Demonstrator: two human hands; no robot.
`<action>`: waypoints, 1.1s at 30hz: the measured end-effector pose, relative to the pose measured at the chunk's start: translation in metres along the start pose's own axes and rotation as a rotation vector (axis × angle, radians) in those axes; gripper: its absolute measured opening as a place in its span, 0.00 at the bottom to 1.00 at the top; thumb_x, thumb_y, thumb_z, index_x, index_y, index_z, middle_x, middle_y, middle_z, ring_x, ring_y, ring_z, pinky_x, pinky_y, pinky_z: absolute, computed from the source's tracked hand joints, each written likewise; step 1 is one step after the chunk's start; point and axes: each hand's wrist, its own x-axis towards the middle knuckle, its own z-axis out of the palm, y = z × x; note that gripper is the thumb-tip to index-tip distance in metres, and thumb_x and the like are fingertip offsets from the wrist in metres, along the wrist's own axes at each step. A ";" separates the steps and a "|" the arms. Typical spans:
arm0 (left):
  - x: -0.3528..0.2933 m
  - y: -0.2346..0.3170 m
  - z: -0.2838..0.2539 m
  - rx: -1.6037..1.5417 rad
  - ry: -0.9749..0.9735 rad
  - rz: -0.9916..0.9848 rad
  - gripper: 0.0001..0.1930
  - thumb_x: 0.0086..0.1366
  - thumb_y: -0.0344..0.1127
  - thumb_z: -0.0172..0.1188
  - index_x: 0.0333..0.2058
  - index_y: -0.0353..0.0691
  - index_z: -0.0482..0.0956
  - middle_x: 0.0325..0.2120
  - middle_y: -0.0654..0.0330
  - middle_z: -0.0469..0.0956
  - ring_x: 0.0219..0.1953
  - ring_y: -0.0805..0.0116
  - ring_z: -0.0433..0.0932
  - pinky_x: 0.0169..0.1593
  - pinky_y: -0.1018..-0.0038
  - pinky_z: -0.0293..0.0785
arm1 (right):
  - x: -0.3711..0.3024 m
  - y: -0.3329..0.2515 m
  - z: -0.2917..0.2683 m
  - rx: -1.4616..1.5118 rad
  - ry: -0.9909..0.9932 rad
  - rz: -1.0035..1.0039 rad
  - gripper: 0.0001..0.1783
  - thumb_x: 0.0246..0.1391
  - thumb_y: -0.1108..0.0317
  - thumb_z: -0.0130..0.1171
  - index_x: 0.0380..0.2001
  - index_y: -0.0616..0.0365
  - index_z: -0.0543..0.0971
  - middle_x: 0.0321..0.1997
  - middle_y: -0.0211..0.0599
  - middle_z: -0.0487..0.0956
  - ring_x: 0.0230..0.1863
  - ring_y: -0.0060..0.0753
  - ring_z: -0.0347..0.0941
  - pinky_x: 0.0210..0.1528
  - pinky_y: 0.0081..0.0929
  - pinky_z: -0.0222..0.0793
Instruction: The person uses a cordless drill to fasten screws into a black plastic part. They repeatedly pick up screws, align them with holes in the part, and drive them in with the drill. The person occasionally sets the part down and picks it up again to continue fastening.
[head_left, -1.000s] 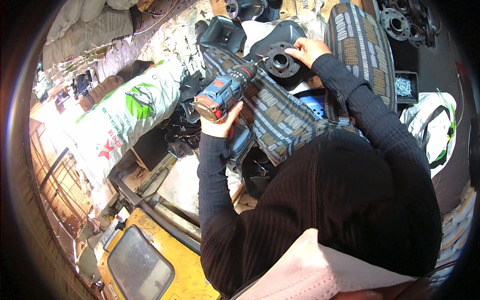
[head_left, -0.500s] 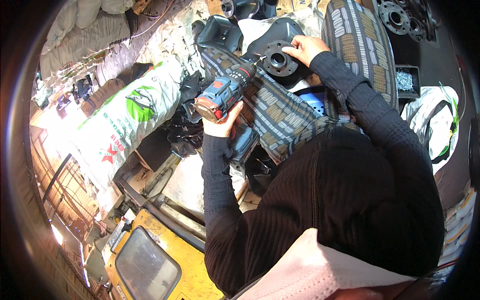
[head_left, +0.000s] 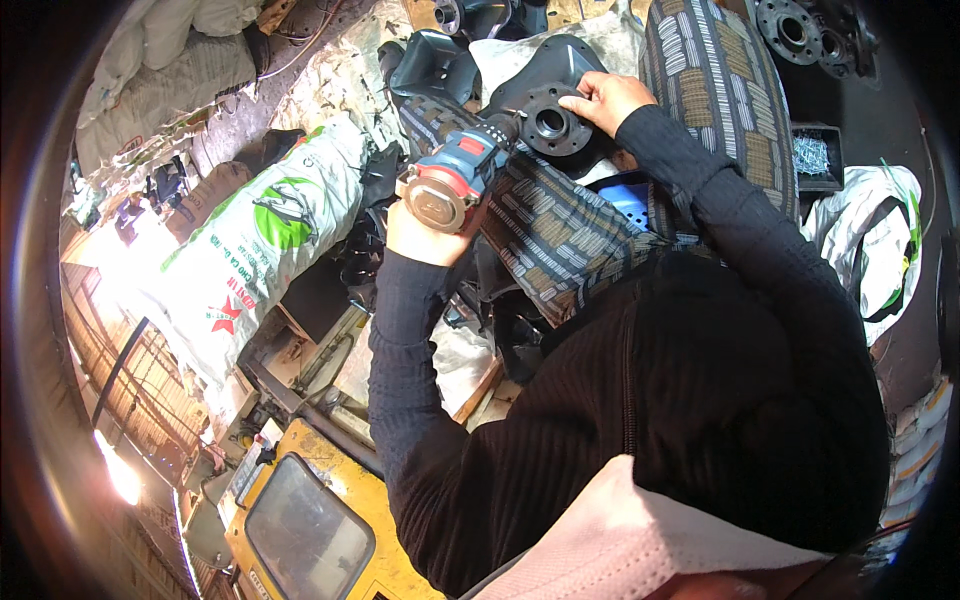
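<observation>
My left hand point(head_left: 428, 236) is wrapped round the grip of a blue and red cordless drill point(head_left: 458, 172). The drill's nose meets the near-left edge of a round black flange point(head_left: 553, 122) with a wide centre hole and small holes round it. A black flared plastic housing point(head_left: 552, 68) spreads out behind the flange. With thumb and fingertips closed at the flange's right rim, my right hand point(head_left: 610, 100) steadies it. Where the bit ends at the flange is hidden by the drill. Both parts rest over my patterned cloth-covered lap or cushion point(head_left: 570, 235).
A second black housing point(head_left: 434, 66) lies at the far left of the flange. More flanged parts point(head_left: 793, 35) stand at the far right, above a black tray of screws point(head_left: 815, 158). A large white and green sack point(head_left: 275, 215) lies left. A yellow machine panel point(head_left: 300, 500) is lower left.
The drill has swung so its rear end faces me more, and its nose has come to the flange's edge. My left forearm has shifted left; my right hand stays on the flange.
</observation>
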 end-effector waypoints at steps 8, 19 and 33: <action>0.012 -0.013 -0.010 -0.032 -0.193 -0.055 0.22 0.49 0.42 0.66 0.41 0.38 0.75 0.37 0.55 0.78 0.38 0.60 0.78 0.43 0.70 0.75 | -0.002 0.000 0.003 0.041 0.112 -0.068 0.20 0.47 0.48 0.62 0.26 0.57 0.76 0.19 0.39 0.75 0.22 0.38 0.73 0.26 0.34 0.66; 0.015 0.003 -0.026 -0.046 -0.247 -0.015 0.23 0.50 0.45 0.66 0.43 0.41 0.75 0.38 0.55 0.79 0.39 0.59 0.79 0.43 0.70 0.75 | 0.000 0.002 0.005 0.054 0.113 -0.066 0.20 0.46 0.48 0.62 0.26 0.56 0.75 0.19 0.39 0.75 0.22 0.40 0.73 0.26 0.34 0.66; 0.017 0.019 -0.020 0.120 -0.248 0.123 0.19 0.50 0.32 0.62 0.43 0.40 0.75 0.39 0.54 0.77 0.41 0.57 0.77 0.45 0.68 0.73 | -0.003 -0.001 0.003 0.075 0.107 -0.047 0.21 0.46 0.48 0.62 0.26 0.56 0.75 0.17 0.37 0.74 0.21 0.38 0.72 0.25 0.34 0.65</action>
